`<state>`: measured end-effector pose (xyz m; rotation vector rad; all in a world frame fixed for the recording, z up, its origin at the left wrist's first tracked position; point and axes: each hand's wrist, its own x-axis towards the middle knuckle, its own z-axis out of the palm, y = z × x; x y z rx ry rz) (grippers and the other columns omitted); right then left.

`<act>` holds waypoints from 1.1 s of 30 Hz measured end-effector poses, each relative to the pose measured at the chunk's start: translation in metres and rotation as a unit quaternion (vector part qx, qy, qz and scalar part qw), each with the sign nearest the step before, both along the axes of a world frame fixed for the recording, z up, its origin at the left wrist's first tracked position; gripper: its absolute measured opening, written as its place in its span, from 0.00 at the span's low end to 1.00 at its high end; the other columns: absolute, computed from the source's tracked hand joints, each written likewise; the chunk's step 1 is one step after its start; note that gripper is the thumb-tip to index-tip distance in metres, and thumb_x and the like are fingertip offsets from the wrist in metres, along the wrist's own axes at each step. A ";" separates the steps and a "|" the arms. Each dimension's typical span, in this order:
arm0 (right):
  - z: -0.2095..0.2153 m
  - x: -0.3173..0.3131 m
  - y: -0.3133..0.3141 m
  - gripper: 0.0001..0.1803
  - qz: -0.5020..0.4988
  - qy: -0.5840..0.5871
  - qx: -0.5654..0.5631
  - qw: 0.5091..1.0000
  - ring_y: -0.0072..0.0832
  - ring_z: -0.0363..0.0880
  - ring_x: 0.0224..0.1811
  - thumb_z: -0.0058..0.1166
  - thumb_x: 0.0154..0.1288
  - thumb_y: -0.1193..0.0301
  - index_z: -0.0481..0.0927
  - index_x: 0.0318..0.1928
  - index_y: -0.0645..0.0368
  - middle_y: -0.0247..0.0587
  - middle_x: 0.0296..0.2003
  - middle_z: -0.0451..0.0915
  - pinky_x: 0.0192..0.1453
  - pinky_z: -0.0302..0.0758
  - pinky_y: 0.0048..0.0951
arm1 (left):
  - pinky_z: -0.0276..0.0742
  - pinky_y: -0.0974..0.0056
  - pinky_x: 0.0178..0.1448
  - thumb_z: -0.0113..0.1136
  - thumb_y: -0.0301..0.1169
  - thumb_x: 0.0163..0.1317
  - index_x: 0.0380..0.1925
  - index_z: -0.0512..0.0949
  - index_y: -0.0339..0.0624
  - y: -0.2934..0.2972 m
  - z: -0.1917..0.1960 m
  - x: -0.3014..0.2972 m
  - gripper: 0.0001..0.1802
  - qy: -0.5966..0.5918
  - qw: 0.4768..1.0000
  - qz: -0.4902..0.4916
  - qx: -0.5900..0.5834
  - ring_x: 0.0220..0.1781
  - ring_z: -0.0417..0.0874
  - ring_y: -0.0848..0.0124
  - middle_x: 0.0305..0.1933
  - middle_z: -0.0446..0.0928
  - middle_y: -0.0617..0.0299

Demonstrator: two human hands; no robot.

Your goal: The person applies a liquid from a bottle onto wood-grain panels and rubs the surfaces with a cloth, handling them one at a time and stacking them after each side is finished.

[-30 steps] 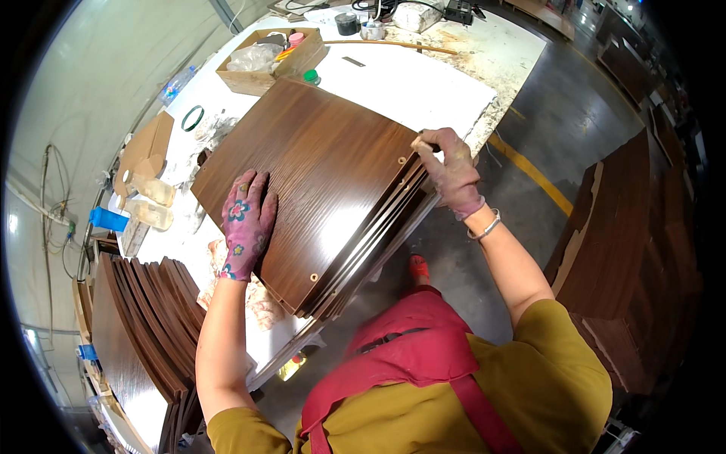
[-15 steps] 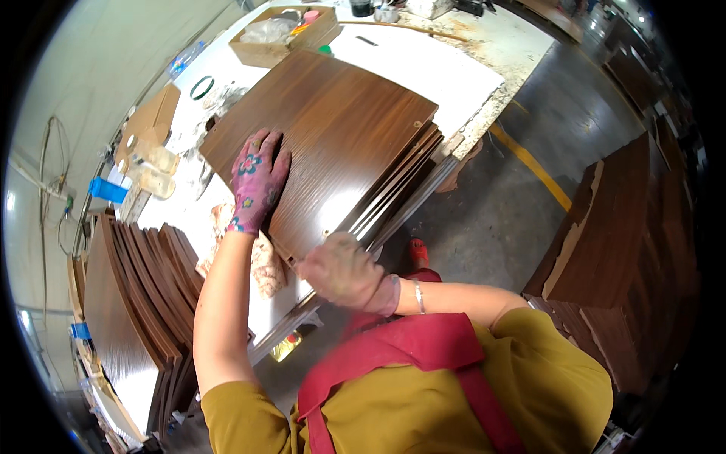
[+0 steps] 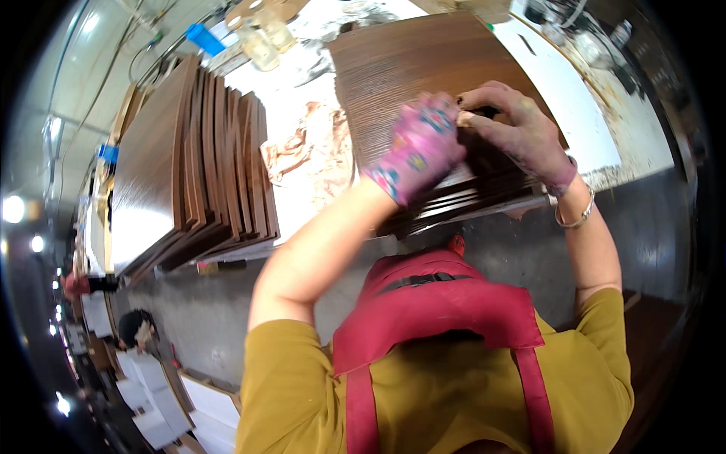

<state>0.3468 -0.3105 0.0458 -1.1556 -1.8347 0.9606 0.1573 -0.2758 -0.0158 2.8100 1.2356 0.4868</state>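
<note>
My left hand [image 3: 425, 144], in a pink flowered glove, is closed above the top brown wood-grain board [image 3: 431, 53] of a stack. Close against its fingers is my right hand [image 3: 522, 132], in a paler, stained glove, with thumb and forefinger bent together in a pinch. A small pale bit shows where the fingertips meet; whether it is a held piece or glove tip I cannot make out. The hands cover the middle of the board. Beneath it, the edges of several more boards show at the near side.
Left of the stack lies a crumpled, stained cloth [image 3: 314, 151] on the white table. Further left, several brown boards [image 3: 200, 151] stand on edge. Clear bottles [image 3: 257, 45] and a blue cup [image 3: 204, 39] are at the back. A person [image 3: 138, 329] is low at the far left.
My left hand has come off the board's left part, and my right hand has left its near edge; both now meet over the board. The view has swung left.
</note>
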 end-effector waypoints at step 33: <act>-0.046 -0.158 0.234 0.09 0.406 -0.257 0.294 0.826 0.48 0.82 0.45 0.53 0.62 0.69 0.84 0.39 0.56 0.48 0.40 0.83 0.51 0.78 0.43 | 0.41 0.44 0.82 0.49 0.62 0.68 0.74 0.64 0.54 -0.041 -0.017 0.038 0.40 -0.014 0.991 0.107 -0.084 0.81 0.54 0.52 0.78 0.61 0.54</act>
